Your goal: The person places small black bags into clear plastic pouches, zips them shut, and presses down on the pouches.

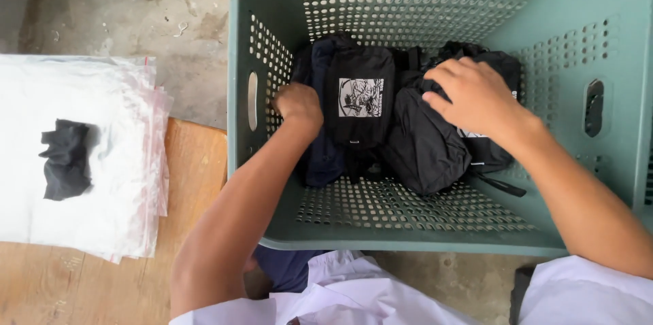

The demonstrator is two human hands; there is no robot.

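A grey-green perforated plastic basket (pixel 435 230) sits in front of me with several black folded bags inside. My left hand (pixel 298 104) is closed on the edge of a dark navy bag (pixel 323 155) at the basket's left wall, next to a black pouch with a white square print (pixel 360 104). My right hand (pixel 473 97) rests palm down, fingers spread, on another black bag (pixel 425 145) at the right of the pile. A strap (pixel 503 185) trails from that bag across the basket floor.
A stack of clear zip bags (pixel 102 162) lies on a wooden board (pixel 190 182) at the left, with a small crumpled black cloth (pixel 66 160) on top. Stained concrete floor (pixel 136 5) surrounds the basket. My white shirt (pixel 354 298) fills the bottom edge.
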